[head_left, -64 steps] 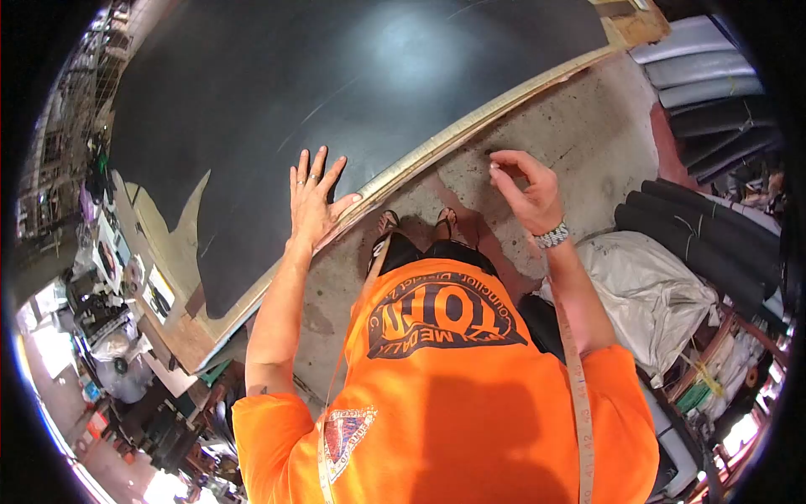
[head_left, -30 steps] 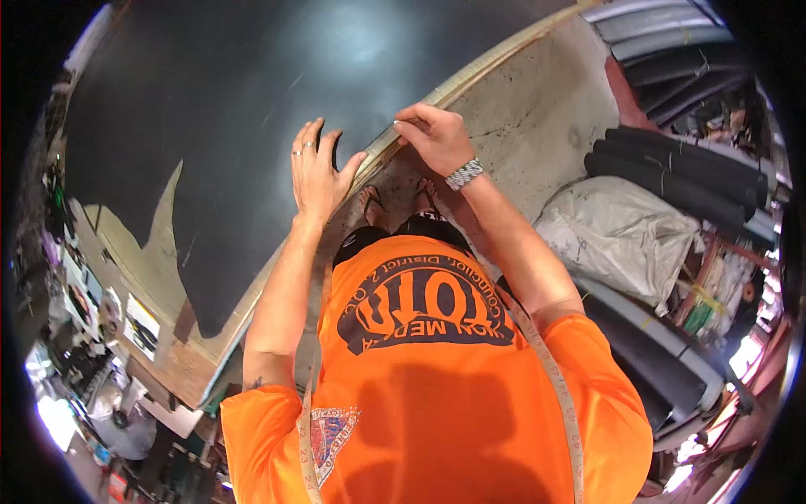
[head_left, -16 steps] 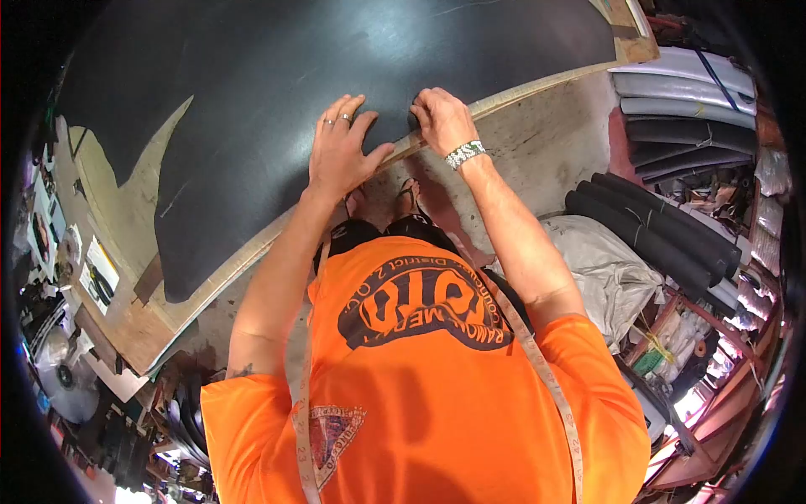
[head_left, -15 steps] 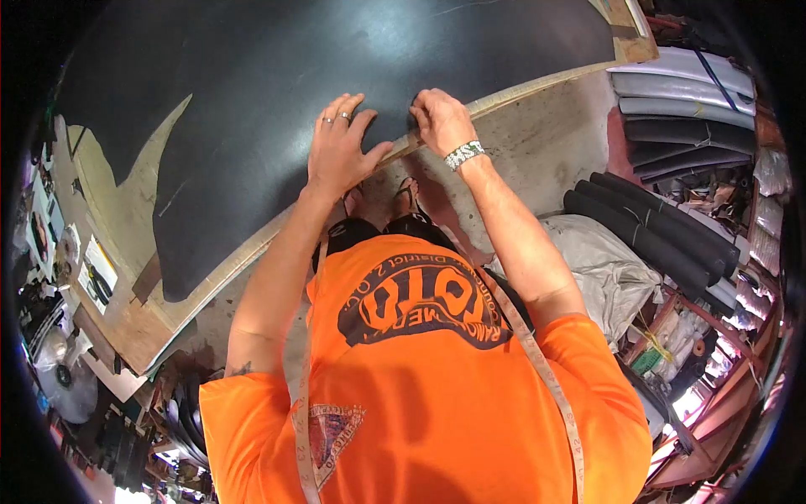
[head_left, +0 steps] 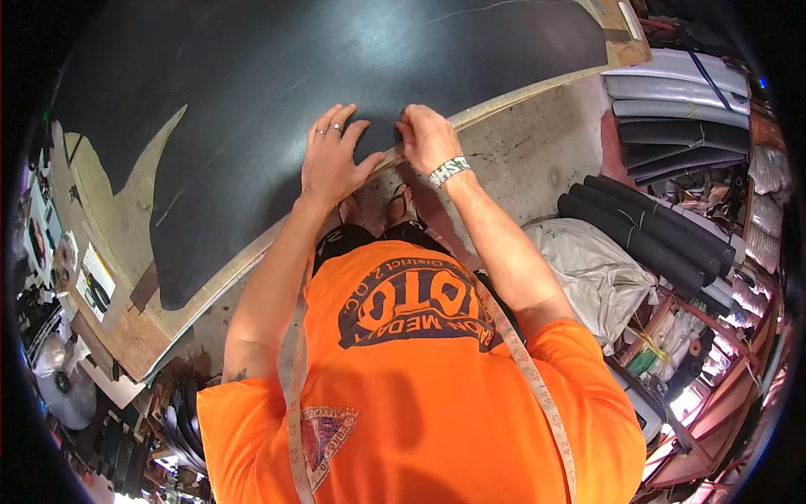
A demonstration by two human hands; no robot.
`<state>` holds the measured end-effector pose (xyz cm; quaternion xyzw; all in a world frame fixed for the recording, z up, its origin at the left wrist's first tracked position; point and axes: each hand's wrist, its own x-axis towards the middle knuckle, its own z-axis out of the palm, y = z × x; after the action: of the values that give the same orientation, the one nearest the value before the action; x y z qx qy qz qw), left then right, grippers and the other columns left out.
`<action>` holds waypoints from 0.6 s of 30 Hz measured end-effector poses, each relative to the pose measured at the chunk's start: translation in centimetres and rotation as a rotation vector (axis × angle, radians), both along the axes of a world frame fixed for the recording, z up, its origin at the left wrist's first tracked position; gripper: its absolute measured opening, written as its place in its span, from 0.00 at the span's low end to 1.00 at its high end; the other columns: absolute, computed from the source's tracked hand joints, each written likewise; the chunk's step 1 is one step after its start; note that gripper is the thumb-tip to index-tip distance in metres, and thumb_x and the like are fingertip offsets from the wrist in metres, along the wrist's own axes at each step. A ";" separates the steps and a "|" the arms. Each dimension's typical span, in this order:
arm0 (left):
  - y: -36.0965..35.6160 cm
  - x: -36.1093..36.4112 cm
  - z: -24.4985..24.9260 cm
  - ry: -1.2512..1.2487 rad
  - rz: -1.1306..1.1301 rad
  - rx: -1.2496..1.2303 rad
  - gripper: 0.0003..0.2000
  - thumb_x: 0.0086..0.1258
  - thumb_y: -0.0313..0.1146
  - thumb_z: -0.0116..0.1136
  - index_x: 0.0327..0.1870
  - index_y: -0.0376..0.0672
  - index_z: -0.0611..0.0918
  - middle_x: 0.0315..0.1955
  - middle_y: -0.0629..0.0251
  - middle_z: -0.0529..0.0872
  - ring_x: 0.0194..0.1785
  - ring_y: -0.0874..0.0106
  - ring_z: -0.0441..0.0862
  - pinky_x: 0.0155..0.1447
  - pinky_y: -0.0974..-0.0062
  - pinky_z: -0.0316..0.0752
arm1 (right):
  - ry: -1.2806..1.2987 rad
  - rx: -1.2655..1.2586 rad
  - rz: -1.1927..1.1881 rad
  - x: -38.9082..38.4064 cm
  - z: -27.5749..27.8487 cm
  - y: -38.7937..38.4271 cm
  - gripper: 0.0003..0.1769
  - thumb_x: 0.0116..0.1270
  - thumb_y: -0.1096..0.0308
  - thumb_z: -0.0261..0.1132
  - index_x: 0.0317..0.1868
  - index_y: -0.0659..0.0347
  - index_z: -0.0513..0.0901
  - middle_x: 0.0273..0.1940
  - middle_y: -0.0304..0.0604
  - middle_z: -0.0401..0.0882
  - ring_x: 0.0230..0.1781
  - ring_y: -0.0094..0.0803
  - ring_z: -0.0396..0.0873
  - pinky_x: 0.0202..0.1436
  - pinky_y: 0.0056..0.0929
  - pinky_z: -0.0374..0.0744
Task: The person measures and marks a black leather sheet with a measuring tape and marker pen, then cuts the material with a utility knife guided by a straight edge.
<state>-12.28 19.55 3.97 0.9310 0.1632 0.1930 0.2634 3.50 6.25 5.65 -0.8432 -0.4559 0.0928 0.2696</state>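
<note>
A large dark leather hide (head_left: 252,76) with an irregular outline lies over the wooden table (head_left: 144,340). My left hand (head_left: 332,164) rests on the hide near its front edge, fingers spread and thumb held apart toward the rim. Just to the right, my right hand (head_left: 430,141) is at the same edge with its fingers curled together. Whatever those fingers pinch, if anything, is hidden beneath them. A tape measure (head_left: 537,386) hangs around my neck over the orange shirt (head_left: 437,403).
Rolled dark material (head_left: 646,231) and stacked grey rolls (head_left: 676,88) lie to the right. Below them sits a pale sack (head_left: 583,269). Black-handled pliers (head_left: 96,290) lie on the table's left part. My feet (head_left: 399,206) stand close to the table edge.
Both hands have shifted slightly down in view, the right one also a little left, partly because the camera view moved. Their poses are nearly the same, and the hide stays in place.
</note>
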 end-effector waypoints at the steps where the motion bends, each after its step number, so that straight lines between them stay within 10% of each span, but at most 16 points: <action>1: -0.1 -0.1 0.0 -0.001 -0.002 0.001 0.26 0.59 0.45 0.76 0.56 0.43 0.84 0.66 0.55 0.78 0.74 0.54 0.69 0.76 0.54 0.65 | -0.002 -0.052 -0.036 0.2 0.1 -0.7 0.04 0.66 0.73 0.67 0.39 0.62 0.80 0.38 0.56 0.83 0.42 0.58 0.83 0.44 0.53 0.80; 12: 0.2 -0.1 -0.1 -0.010 0.011 -0.013 0.26 0.58 0.45 0.76 0.55 0.43 0.84 0.66 0.55 0.78 0.73 0.53 0.70 0.76 0.54 0.65 | 0.345 -0.035 -0.171 1.1 1.5 -1.8 0.07 0.68 0.68 0.70 0.37 0.63 0.84 0.33 0.52 0.84 0.34 0.51 0.84 0.40 0.45 0.80; 18: 0.1 -0.1 -0.1 -0.018 0.013 -0.012 0.26 0.58 0.45 0.77 0.55 0.43 0.84 0.66 0.54 0.78 0.73 0.53 0.70 0.76 0.54 0.65 | 0.037 0.004 -0.016 1.9 1.3 0.2 0.06 0.68 0.70 0.68 0.36 0.63 0.82 0.35 0.53 0.84 0.39 0.57 0.83 0.42 0.50 0.80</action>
<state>-12.39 19.69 3.89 0.9265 0.1679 0.2021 0.2692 5.36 6.41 6.90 -0.8443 -0.4443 0.1052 0.2805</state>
